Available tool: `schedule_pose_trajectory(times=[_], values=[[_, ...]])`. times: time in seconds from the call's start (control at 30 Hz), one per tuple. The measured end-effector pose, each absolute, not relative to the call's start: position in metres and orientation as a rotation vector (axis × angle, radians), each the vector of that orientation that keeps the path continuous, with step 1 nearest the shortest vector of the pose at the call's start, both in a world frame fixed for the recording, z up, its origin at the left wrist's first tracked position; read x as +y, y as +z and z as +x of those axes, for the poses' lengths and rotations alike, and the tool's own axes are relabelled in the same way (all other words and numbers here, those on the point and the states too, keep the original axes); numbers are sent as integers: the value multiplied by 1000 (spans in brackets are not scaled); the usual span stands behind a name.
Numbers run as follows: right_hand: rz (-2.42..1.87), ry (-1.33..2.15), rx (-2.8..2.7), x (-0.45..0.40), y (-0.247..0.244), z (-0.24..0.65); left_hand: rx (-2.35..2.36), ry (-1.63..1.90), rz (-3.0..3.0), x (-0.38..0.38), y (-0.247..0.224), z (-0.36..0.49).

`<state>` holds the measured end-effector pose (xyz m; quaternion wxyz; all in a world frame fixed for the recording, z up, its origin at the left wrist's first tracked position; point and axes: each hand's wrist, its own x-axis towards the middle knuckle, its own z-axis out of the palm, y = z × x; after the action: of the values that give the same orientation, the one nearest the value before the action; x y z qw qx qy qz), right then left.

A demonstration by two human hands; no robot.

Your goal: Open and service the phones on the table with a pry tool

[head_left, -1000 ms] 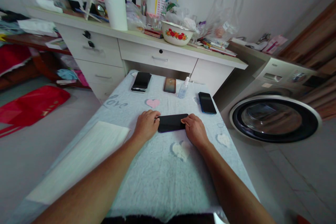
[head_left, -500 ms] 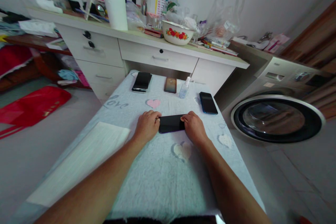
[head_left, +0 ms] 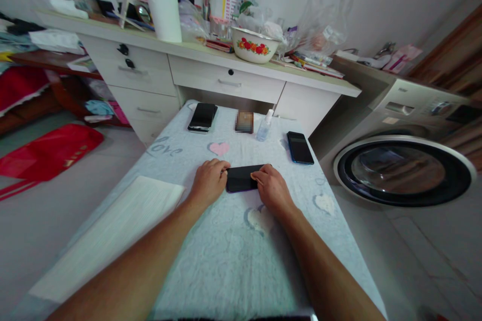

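A black smartphone [head_left: 238,179] lies lengthwise across the cloth-covered table, dark screen up. Its left end is gripped by my left hand [head_left: 210,179], fingers curled at the edge. My right hand [head_left: 274,188] is closed over the right part of the screen, with fingertips pressed together on the glass. A small tan bit shows at those fingertips; I cannot make out what it is. Beyond the hands stand a clear spray bottle [head_left: 265,127] with a white cap and a small blurred brown square item [head_left: 244,122]. To the right lies a blue-edged phone [head_left: 300,148].
Stacked dark phones [head_left: 203,117] lie at the table's far left. A white paper sheet [head_left: 109,235] is spread near my left forearm. Behind is a white desk [head_left: 229,80] with a paper roll [head_left: 163,12] and flowered bowl [head_left: 254,46]. A washing machine [head_left: 391,105] stands at right.
My right hand has slid left along the phone's screen, its fingertips now nearer the middle. My left hand keeps its grip on the left end. The view has shifted slightly.
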<state>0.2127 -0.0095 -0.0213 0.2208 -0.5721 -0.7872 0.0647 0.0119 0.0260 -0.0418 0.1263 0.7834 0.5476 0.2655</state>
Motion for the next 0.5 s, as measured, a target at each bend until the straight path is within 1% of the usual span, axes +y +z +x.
schedule_pose_trajectory(times=[0.23,0.5], values=[[-1491,251,-2253,-13,-23,201,1577,774,2290,27,-43,12],[-1564,284,-2228,-10,-20,207,1572,754,2273,24,-39,12]])
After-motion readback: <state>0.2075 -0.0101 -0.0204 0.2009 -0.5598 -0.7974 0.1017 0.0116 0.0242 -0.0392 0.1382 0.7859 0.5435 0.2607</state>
